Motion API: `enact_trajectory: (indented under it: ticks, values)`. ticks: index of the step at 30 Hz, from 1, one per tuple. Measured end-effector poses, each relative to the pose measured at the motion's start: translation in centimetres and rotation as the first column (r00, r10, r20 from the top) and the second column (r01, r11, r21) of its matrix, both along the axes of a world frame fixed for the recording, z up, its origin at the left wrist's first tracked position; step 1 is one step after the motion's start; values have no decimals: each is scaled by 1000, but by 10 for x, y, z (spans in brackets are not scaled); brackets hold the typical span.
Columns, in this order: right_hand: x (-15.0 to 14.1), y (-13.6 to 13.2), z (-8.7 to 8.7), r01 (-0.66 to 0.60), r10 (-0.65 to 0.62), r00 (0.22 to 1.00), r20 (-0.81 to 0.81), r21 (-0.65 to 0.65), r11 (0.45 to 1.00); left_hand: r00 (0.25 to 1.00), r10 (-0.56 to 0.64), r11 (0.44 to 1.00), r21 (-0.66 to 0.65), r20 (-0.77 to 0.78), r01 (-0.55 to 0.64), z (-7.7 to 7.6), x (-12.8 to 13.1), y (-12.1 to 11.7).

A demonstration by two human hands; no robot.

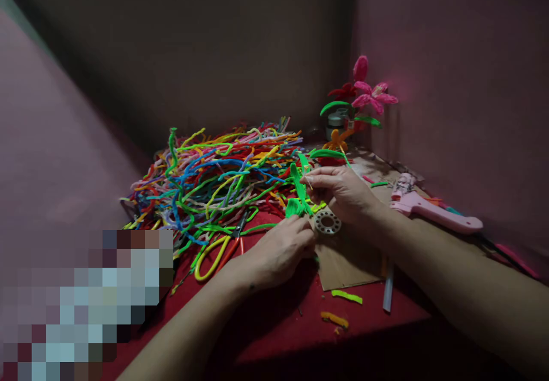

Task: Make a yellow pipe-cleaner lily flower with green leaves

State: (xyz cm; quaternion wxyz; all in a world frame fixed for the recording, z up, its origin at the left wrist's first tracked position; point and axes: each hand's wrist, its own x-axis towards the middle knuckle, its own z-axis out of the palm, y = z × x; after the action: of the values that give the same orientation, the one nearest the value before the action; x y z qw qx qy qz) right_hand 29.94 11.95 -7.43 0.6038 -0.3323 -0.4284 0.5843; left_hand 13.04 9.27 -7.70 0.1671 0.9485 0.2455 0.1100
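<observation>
My left hand (pixel 278 252) pinches the lower end of a bright green pipe-cleaner piece (pixel 298 193), its fingers closed on the curled base. My right hand (pixel 343 192) grips the upper part of the same green piece between thumb and fingers. A small round spool (pixel 327 222) lies on brown cardboard (pixel 347 261) just below both hands. A large heap of multicoloured pipe cleaners (pixel 218 181) sits right behind the left hand.
Yellow-handled scissors (pixel 214 252) lie on the red tabletop (pixel 291 329) by the left hand. A pink glue gun (pixel 433 212) rests at the right. Pink and red pipe-cleaner flowers (pixel 364 92) stand in the back corner. Short green and orange offcuts (pixel 345 296) lie in front.
</observation>
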Motion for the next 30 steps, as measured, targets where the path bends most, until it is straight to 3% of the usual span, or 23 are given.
enact_trajectory:
  ticks: [2,5,9,13,15,18,20,26,30]
  values:
    - [-1,-1,1,-11,11,1000,0,-17,1000,986,131,985,-131,108,-116,7,-4,1]
    - [-3,-3,2,-29,30,999,17,-30,999,902,350,882,-415,253,-226,16,-15,6]
    - [-8,-4,-1,-52,53,998,22,-45,998,788,510,677,-727,346,-118,17,-25,12]
    - [-11,-7,-4,-53,55,998,42,-54,997,655,635,596,-799,411,-77,14,-24,11]
    - [-13,-10,-2,-47,51,994,96,-47,998,634,662,577,-812,398,-92,13,-22,10]
    - [-17,-18,2,-3,-14,963,271,64,998,668,652,587,-797,358,-145,14,-20,8]
    - [-18,-21,4,-25,-15,952,306,127,992,691,634,600,-785,347,-156,15,-20,6]
    - [-14,-17,-2,-216,215,975,55,18,976,659,653,554,-829,374,-79,14,-15,3]
    - [-15,-17,-5,-354,355,935,10,-21,935,666,620,586,-809,414,-43,13,-11,1]
